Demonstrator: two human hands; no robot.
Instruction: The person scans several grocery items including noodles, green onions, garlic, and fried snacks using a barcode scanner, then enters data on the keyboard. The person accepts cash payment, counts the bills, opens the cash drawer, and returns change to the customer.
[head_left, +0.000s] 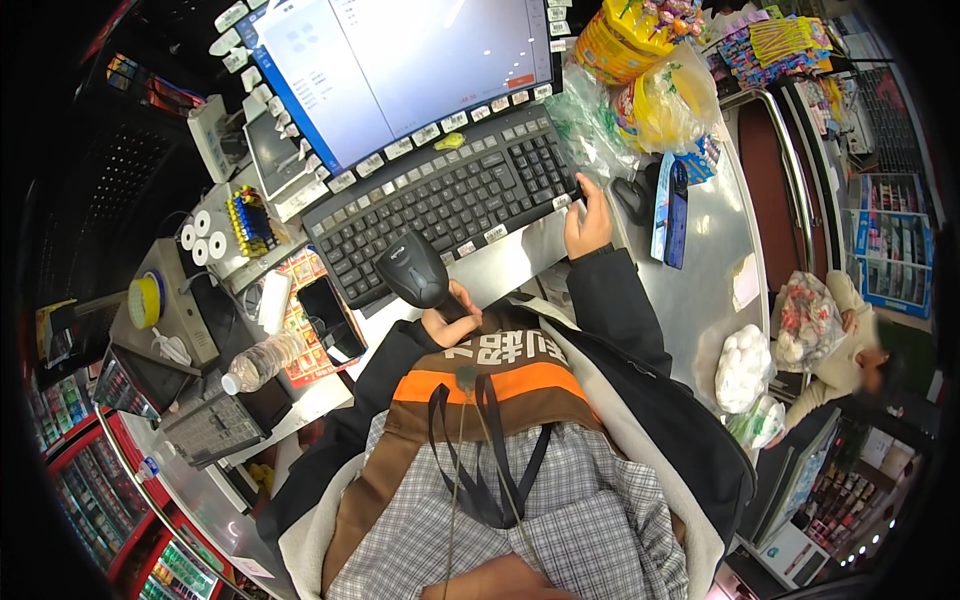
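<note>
My left hand is closed around the handle of a black handheld barcode scanner, whose head lies over the front left of a black computer keyboard. My right hand is at the keyboard's right front corner with its fingers apart, the index finger at the edge by the number pad. Nothing shows in it. Behind the keyboard stands a lit monitor with small barcode labels along its frame. A black computer mouse lies to the right of my right hand.
Left of the keyboard are a smartphone, a clear plastic bottle and paper rolls. Yellow tubs of lollipops stand at the back right. Bagged white items rest on the metal counter; beyond it a person holds a bag.
</note>
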